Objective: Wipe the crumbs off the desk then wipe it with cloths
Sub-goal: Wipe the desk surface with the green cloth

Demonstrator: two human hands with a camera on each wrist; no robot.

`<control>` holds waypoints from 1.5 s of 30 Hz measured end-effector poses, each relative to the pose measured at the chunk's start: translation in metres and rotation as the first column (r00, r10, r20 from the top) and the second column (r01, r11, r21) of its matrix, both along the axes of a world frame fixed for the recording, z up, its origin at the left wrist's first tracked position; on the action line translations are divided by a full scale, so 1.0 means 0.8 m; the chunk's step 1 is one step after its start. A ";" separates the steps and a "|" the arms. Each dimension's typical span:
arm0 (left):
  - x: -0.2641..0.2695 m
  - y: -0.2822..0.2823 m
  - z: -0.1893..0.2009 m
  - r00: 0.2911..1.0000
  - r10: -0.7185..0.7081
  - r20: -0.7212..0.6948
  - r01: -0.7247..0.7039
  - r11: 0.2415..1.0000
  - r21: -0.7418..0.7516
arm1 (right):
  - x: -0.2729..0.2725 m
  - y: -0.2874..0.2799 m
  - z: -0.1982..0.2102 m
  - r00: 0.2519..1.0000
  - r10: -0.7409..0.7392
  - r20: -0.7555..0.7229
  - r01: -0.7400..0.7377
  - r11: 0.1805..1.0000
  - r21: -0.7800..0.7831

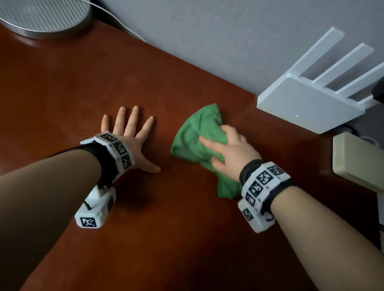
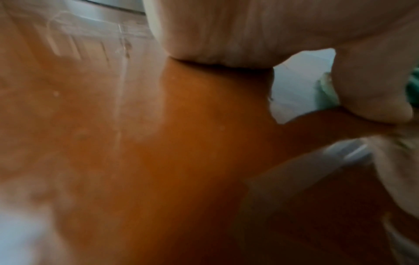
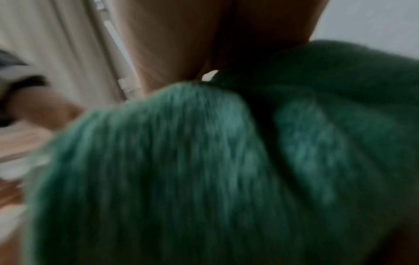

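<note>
A crumpled green cloth (image 1: 198, 136) lies bunched on the red-brown desk (image 1: 71, 84) right of frame centre, its long axis running from upper left to lower right. The right hand (image 1: 228, 148) grips it with curled fingers; the left hand (image 1: 128, 141) lies flat, fingers spread. Only the head view shows both; the right wrist view is blurred green pile
</note>
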State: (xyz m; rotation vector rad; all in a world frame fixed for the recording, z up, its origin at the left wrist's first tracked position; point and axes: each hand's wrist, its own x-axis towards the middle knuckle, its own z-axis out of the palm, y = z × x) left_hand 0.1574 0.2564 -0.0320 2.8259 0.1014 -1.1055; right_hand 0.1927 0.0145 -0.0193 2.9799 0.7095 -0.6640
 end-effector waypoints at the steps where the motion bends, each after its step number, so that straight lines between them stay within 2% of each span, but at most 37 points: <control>1: 0.000 0.000 0.000 1.000 0.000 0.004 0.000 1.000 0.003 | -0.009 -0.002 0.003 0.995 0.091 -0.047 -0.091 0.996 -0.007; 3: -0.001 0.000 0.001 1.000 -0.003 0.008 0.003 1.000 0.002 | -0.016 -0.011 0.013 0.978 0.173 -0.115 -0.172 0.985 0.021; 4: -0.001 0.000 0.002 1.000 -0.003 0.007 0.003 1.000 -0.002 | -0.013 -0.018 0.015 0.985 0.146 -0.090 -0.142 0.989 0.047; 5: -0.001 0.000 0.002 1.000 -0.003 0.006 0.003 1.000 -0.004 | -0.007 -0.026 0.014 0.998 0.052 -0.030 -0.049 0.996 0.079; 6: -0.001 0.000 0.002 1.000 -0.004 0.004 0.004 1.000 -0.002 | -0.001 -0.035 0.011 0.993 -0.111 0.038 0.105 0.987 0.120; 8: -0.002 0.000 0.002 1.000 -0.007 0.002 0.007 1.000 0.001 | 0.002 -0.043 0.002 0.886 -0.458 0.073 0.446 0.884 0.140; 9: -0.002 0.000 0.003 1.000 -0.006 0.002 0.006 1.000 0.001 | -0.001 -0.041 -0.002 0.838 -0.542 0.060 0.536 0.839 0.089; 10: -0.002 0.000 0.003 1.000 -0.008 0.005 0.008 1.000 0.001 | -0.007 -0.037 -0.004 0.829 -0.558 0.048 0.557 0.830 0.035; 12: -0.002 0.000 0.003 1.000 -0.013 0.009 0.013 1.000 0.000 | -0.025 -0.025 0.000 0.906 -0.423 0.027 0.423 0.906 -0.020; 14: -0.002 0.000 0.002 1.000 -0.014 0.018 0.014 1.000 -0.001 | -0.054 -0.017 0.008 0.986 -0.165 -0.023 0.164 0.985 -0.047; 16: -0.004 0.000 0.002 1.000 -0.015 0.028 0.015 1.000 -0.002 | -0.086 -0.014 0.014 0.993 0.070 -0.099 -0.077 0.995 -0.070; 17: -0.004 0.000 0.002 0.999 -0.014 0.031 0.014 1.000 -0.004 | -0.097 -0.017 0.017 0.985 0.115 -0.125 -0.124 0.990 -0.062; 19: -0.004 0.001 0.001 0.999 -0.016 0.034 0.017 1.000 -0.005 | -0.102 -0.030 0.021 0.995 0.048 -0.088 -0.048 0.999 0.003; 21: -0.004 0.002 0.001 0.999 -0.019 0.032 0.019 1.000 -0.016 | -0.093 -0.049 0.014 0.979 -0.200 0.032 0.198 0.979 0.057; 23: -0.006 0.002 0.002 0.999 -0.023 0.028 0.023 1.000 -0.015 | -0.089 -0.059 0.005 0.863 -0.499 0.077 0.495 0.867 0.061; 24: -0.007 0.002 0.002 0.999 -0.024 0.029 0.024 1.000 -0.014 | -0.091 -0.058 -0.001 0.812 -0.579 0.072 0.580 0.815 0.020; 25: -0.007 0.002 0.003 0.999 -0.027 0.034 0.027 1.000 -0.013 | -0.094 -0.055 -0.003 0.794 -0.604 0.070 0.607 0.794 -0.035; 27: -0.010 0.003 0.005 0.998 -0.035 0.058 0.036 0.999 -0.017 | -0.105 -0.043 -0.001 0.837 -0.544 0.052 0.546 0.829 -0.123; 29: -0.020 0.004 0.009 0.994 -0.049 0.097 0.052 0.998 -0.023 | -0.125 -0.029 0.003 0.906 -0.423 0.010 0.419 0.895 -0.151; 32: -0.042 0.005 0.020 0.993 -0.065 0.102 0.072 0.995 -0.063 | -0.145 -0.027 0.013 0.962 -0.268 -0.060 0.261 0.960 -0.103; 34: -0.066 0.008 0.032 0.992 -0.060 0.111 0.073 0.991 -0.110 | -0.143 -0.036 0.017 0.960 -0.279 -0.034 0.277 0.960 -0.047; 35: -0.080 0.012 0.036 0.990 -0.060 0.126 0.076 0.990 -0.121 | -0.138 -0.040 0.016 0.935 -0.353 0.016 0.354 0.935 -0.009; 37: -0.110 0.021 0.036 0.989 -0.060 0.135 0.076 0.990 -0.116 | -0.129 -0.042 0.010 0.795 -0.603 0.065 0.599 0.798 0.074; 38: -0.126 0.026 0.032 0.990 -0.061 0.127 0.074 0.992 -0.101 | -0.126 -0.037 0.007 0.725 -0.686 0.054 0.682 0.727 0.082; 39: -0.143 0.031 0.028 0.991 -0.059 0.116 0.068 0.994 -0.080 | -0.125 -0.030 0.005 0.699 -0.714 0.041 0.712 0.700 0.050; 40: -0.159 0.036 0.023 0.993 -0.054 0.106 0.060 0.997 -0.055 | -0.126 -0.023 0.004 0.719 -0.694 0.029 0.694 0.720 0.007; 41: -0.174 0.040 0.019 0.994 -0.048 0.095 0.051 0.998 -0.030 | -0.127 -0.016 0.004 0.773 -0.634 0.023 0.635 0.772 -0.025; 43: -0.201 0.046 0.012 0.997 -0.021 0.068 0.021 1.000 0.008 | -0.139 -0.003 0.008 0.906 -0.424 0.013 0.424 0.905 -0.047; 45: -0.224 0.049 0.010 0.998 0.028 0.054 -0.030 0.999 0.025 | -0.159 0.006 0.010 0.986 -0.162 -0.022 0.160 0.985 -0.069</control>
